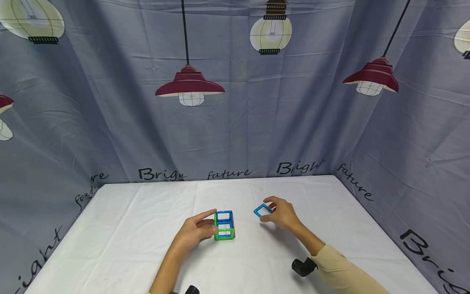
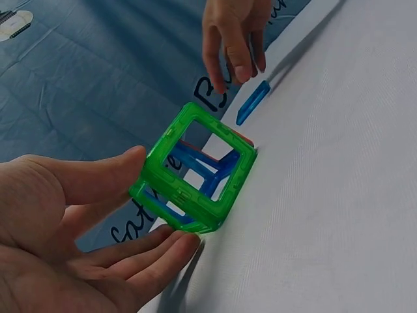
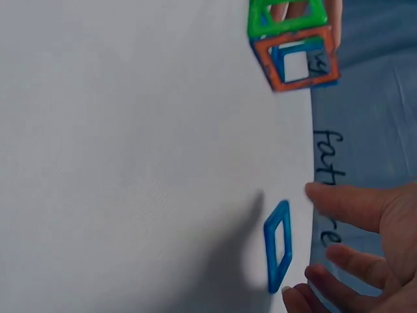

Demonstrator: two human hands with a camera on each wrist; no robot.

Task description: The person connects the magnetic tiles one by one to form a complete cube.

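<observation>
A cube of see-through magnetic tiles [image 1: 224, 234] stands on the white table, with green, blue and orange-red frames. My left hand [image 1: 193, 232] holds its left side between thumb and fingers; in the left wrist view the thumb touches a green edge [image 2: 184, 192] and the fingertips sit at the opposite edge. To the right, my right hand [image 1: 282, 213] is spread beside a blue square magnetic tile [image 1: 257, 211]. In the right wrist view the thumb is apart from this blue tile [image 3: 270, 254], and a fingertip is close to its lower end; contact there is unclear.
A white cloth [image 1: 147, 245] covers the table. Behind it hangs a grey-blue curtain [image 1: 227, 134] printed with lamps and lettering. A black wrist device [image 1: 304, 267] is near the right sleeve.
</observation>
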